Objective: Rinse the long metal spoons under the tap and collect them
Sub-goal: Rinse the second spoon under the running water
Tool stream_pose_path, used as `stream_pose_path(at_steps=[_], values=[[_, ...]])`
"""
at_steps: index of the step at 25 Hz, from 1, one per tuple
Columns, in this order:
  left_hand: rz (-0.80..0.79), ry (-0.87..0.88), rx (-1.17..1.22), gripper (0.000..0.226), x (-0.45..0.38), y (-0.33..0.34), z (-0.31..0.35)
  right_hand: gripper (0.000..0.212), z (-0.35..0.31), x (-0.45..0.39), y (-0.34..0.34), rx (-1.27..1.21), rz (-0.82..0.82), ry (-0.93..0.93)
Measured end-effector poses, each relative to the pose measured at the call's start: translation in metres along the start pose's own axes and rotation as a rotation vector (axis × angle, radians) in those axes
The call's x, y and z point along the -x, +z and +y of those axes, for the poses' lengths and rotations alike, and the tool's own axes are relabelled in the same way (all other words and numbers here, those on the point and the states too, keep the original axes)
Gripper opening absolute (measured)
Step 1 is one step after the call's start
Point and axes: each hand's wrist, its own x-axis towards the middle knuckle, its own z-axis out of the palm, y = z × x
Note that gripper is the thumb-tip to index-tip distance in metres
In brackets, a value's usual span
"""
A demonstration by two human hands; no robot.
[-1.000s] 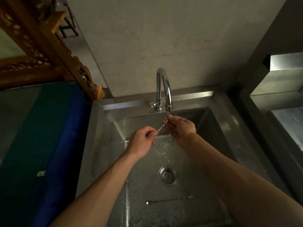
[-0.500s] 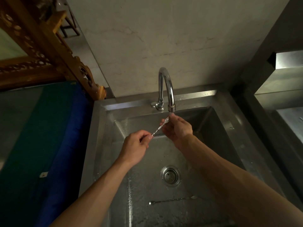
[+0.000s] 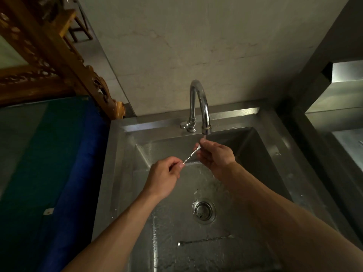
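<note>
A long thin metal spoon [image 3: 191, 155] slants between both hands under the chrome tap [image 3: 198, 107]. My left hand [image 3: 164, 176] pinches its lower handle end. My right hand [image 3: 215, 157] grips its upper end just below the spout, where a thin stream of water falls on it. A second long twisted-handle spoon [image 3: 205, 240] lies flat on the wet floor of the steel sink [image 3: 121, 173], near the front, below the round drain [image 3: 203, 210].
A concrete wall rises behind the tap. Left of the sink is a blue and green surface [image 3: 49, 163] with a carved wooden frame [image 3: 59, 61] above it. A steel counter and box [image 3: 341, 107] stand at the right.
The hands and spoon stay under the spout with only slight shifts; the view has drifted a little. The spoon on the sink floor has not moved.
</note>
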Motion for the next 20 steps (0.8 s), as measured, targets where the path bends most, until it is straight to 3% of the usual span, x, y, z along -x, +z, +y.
stream_pose_path(at_steps=[4,7,9,12,15,18,20], values=[[-0.010,0.011,-0.042,0.018,-0.001,0.003,0.002,0.027,-0.001,0.001,0.003,0.136,0.113,-0.007],[0.018,-0.004,-0.042,0.023,-0.007,0.003,0.004,0.011,-0.003,0.004,0.003,0.087,-0.023,0.008],[0.024,-0.005,-0.032,0.024,-0.011,0.002,0.006,0.018,-0.008,0.004,0.004,-0.016,-0.043,-0.012],[0.024,0.005,-0.043,0.023,-0.012,0.003,0.007,0.020,-0.009,0.000,0.007,-0.050,0.085,0.000],[0.033,0.005,-0.065,0.025,-0.013,0.003,0.008,0.017,-0.003,-0.002,0.010,0.069,0.140,0.012],[0.014,0.022,-0.065,0.022,-0.014,0.001,0.007,0.007,-0.007,-0.002,0.008,0.037,0.040,-0.035],[0.011,0.031,-0.065,0.016,-0.013,0.000,0.005,0.018,-0.013,-0.003,0.005,-0.063,-0.027,-0.075]])
